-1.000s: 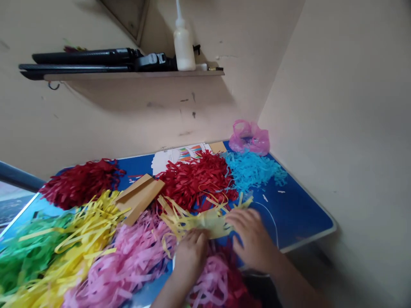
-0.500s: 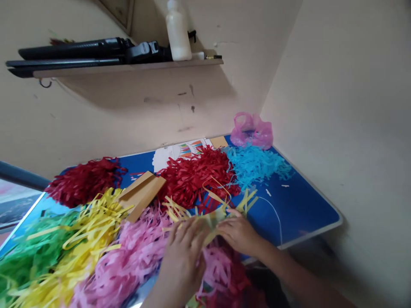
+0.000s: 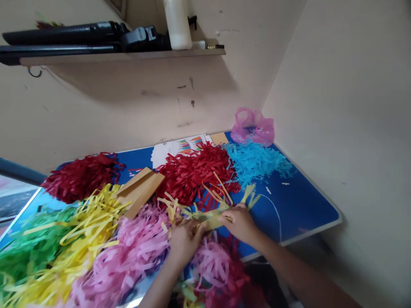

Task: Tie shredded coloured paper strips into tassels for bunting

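A pale yellow tissue-paper fringe point(image 3: 212, 220) stretches between my two hands over the table's front part, its cut strips splaying out at both ends. My left hand point(image 3: 185, 236) is closed on the left part of the fringe, thumb towards the middle. On the right part, my right hand point(image 3: 240, 221) pinches the same paper with thumb and fingers. Beneath my hands hangs a bunch of pink tissue strips point(image 3: 212, 263), with red strips point(image 3: 236, 273) beside it. A red tissue fringe pile point(image 3: 195, 171) lies just beyond the yellow paper.
Green point(image 3: 38, 233), yellow point(image 3: 86, 231) and pink fringes point(image 3: 138, 248) fill the left side, with a folded brown card point(image 3: 141, 190) and another red bundle point(image 3: 83, 175) behind. Light-blue fringe point(image 3: 257, 160) and a pink plastic bag point(image 3: 252, 128) sit at the far right of the blue table point(image 3: 302, 214).
My left hand has moved down and its fingers have curled in at the fringe's left part. More of the yellow paper shows flat between my hands. The view has shifted slightly.
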The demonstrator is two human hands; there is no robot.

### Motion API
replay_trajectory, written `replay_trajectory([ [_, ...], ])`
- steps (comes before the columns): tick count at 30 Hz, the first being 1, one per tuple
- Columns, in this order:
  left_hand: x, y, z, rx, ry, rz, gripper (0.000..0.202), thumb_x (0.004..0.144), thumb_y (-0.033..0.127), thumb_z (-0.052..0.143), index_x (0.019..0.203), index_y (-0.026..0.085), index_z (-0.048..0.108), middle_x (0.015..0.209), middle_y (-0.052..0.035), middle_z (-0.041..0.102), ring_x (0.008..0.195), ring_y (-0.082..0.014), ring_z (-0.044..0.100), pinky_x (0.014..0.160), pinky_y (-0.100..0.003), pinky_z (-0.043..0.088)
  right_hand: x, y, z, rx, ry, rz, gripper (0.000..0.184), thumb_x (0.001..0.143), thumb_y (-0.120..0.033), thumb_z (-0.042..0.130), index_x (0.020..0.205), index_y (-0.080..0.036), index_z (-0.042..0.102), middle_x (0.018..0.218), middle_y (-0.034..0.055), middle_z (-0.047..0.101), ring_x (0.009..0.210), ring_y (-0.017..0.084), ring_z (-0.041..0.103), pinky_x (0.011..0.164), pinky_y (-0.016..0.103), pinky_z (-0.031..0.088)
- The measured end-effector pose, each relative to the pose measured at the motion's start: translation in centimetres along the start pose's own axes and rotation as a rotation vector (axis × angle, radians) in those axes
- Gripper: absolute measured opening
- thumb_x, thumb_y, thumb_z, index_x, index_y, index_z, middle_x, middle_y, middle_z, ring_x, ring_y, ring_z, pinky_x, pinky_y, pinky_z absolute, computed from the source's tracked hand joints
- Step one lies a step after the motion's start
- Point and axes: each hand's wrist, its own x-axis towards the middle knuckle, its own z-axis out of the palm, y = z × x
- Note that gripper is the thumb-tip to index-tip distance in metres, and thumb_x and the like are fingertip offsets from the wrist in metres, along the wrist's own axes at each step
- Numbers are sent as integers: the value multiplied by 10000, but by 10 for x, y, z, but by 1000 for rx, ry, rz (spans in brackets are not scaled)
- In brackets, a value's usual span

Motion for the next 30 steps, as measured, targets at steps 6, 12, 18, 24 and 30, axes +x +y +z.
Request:
replay_trajectory([
  [6,10,10,6,127,-1,-146,325,919,365,462,861,212,742,748,-85,763,758,-263,708,868,-424,424,7,-1,4,-108,2,82,298,854,-352,644,591,-215,670,611,2,695,699,166,612,770,323,287],
  [12,15,15,8,216,-15,-178,330,904,321,444,773,196,720,717,-102,751,732,-260,705,868,-411,401,14,1,10,-179,-9,138,124,826,-334,662,766,-243,721,717,7,733,757,187,644,785,316,298],
  [18,17,15,12,254,-1,-184,346,905,349,433,765,206,715,715,-87,748,721,-247,694,836,-390,392,16,1,12,-224,-30,155,151,848,-329,632,773,-230,718,718,20,726,765,187,645,788,316,303],
  [24,15,17,9,278,50,-162,278,899,352,478,826,196,696,725,-86,728,762,-261,666,841,-422,397,15,-4,11,-248,-15,158,132,845,-342,654,805,-223,697,724,36,711,786,215,616,804,355,307],
  [30,10,15,1,299,49,261,195,884,166,517,974,226,680,1025,-84,691,1002,-276,577,986,-477,342,5,-10,6,-327,71,-134,121,920,-176,531,948,-205,644,1033,93,664,995,254,529,922,428,262],
])
